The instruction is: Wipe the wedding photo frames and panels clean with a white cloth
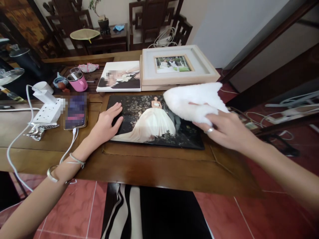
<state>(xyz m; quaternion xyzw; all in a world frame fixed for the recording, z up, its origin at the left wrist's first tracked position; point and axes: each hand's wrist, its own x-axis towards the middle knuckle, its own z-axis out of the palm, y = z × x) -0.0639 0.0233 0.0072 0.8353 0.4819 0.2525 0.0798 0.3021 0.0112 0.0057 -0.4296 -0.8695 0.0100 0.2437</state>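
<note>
A dark wedding photo panel (159, 122) lies flat on the wooden table, showing a figure in a wide white gown. My left hand (107, 122) rests on the panel's left edge, its fingers stretched out and holding nothing. In my right hand (224, 127) is a fluffy white cloth (193, 101), pinched between thumb and fingers. The cloth covers the upper right part of the picture; whether it touches the surface I cannot tell.
Behind the panel are a white-edged photo canvas (119, 78) and a stacked pale wooden frame (180, 79). To the left lie a phone (76, 111) on a charging cable, a white power strip (50, 109) and a pink mug (79, 83). The wooden table's (159, 169) front edge is close.
</note>
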